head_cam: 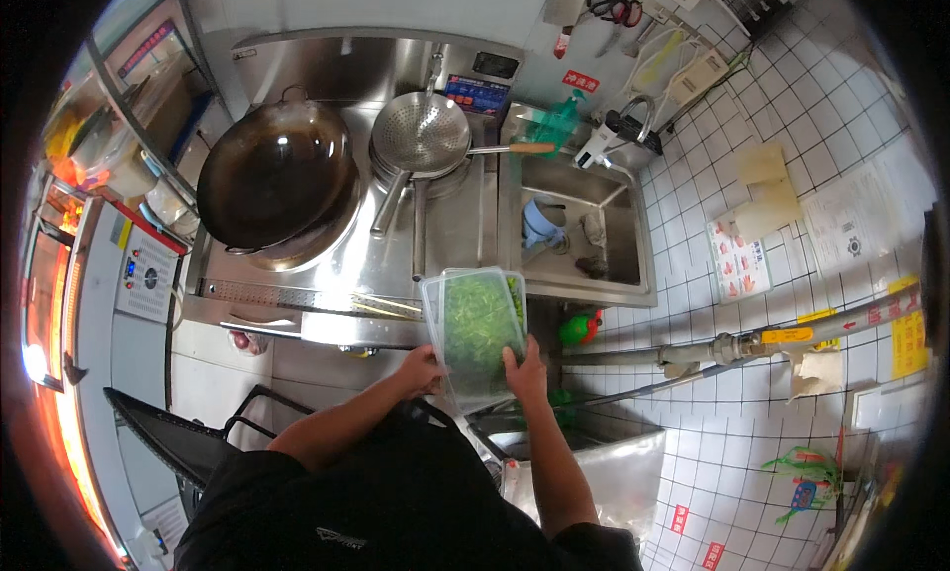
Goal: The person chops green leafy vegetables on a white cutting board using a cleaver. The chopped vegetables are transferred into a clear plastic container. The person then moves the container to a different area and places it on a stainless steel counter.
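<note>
A clear plastic container [520,298] of chopped greens is held in front of me, below the stove's front edge and the sink corner. Its translucent lid [475,326] lies over it slightly askew, so some greens show uncovered at the upper right. My left hand [421,372] grips the lower left edge of the lid and container. On the other side, my right hand [525,370] holds the right edge, its thumb resting on top of the lid. The fingers beneath are hidden.
A large wok [274,174] rests on the steel stove [453,244], beside a perforated strainer ladle [421,131]. Chopsticks [386,307] lie along the front. Right of them is a sink [620,229] holding a blue cup [543,218]. A black chair [167,434] stands at lower left; a pipe [690,352] runs along the tiled wall.
</note>
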`<state>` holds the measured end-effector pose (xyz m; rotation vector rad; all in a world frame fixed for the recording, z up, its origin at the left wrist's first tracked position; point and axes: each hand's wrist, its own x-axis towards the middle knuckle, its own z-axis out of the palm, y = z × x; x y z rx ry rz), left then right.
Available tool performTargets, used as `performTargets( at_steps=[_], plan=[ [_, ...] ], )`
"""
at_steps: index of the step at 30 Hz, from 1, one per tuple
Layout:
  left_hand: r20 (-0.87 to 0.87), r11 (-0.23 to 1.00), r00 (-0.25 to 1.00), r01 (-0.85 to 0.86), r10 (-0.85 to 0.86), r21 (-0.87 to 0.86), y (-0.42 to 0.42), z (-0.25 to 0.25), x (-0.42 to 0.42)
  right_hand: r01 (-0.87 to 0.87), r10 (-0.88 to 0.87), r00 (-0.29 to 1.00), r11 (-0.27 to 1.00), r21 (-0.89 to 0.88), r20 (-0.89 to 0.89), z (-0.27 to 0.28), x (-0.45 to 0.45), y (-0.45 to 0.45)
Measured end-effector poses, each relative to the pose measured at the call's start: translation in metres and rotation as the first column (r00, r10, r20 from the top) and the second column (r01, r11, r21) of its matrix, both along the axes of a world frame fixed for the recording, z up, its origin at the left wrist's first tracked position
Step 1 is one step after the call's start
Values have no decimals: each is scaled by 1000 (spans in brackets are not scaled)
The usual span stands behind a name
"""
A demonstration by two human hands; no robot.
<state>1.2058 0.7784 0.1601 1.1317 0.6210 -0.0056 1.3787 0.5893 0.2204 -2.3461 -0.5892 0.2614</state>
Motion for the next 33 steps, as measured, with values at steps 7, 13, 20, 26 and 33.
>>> performTargets(
  at_steps=[7, 13, 20, 26, 33],
  plan=[
    [-49, 993, 992, -121, 121, -10, -1, 3, -5, 14, -16, 998, 999, 33, 63, -18, -2, -13],
    [-112, 780, 989, -5, 96, 626, -1, 17, 9, 26, -48, 987, 989, 146, 152, -24, -12, -20],
    [-183, 638, 977, 74, 107, 766, 5, 23, 25, 146, -148, 989, 929, 339, -20, -46, -17, -29],
    [-223, 649, 972, 123, 74, 751, 25, 9, 30, 277, -174, 920, 923, 268, -351, -57, -5, -26],
    [-8, 971, 1000, 14, -13, 238, 40, 15, 11, 321, -88, 879, 836, 446, -468, -55, -42, -42]
  ],
)
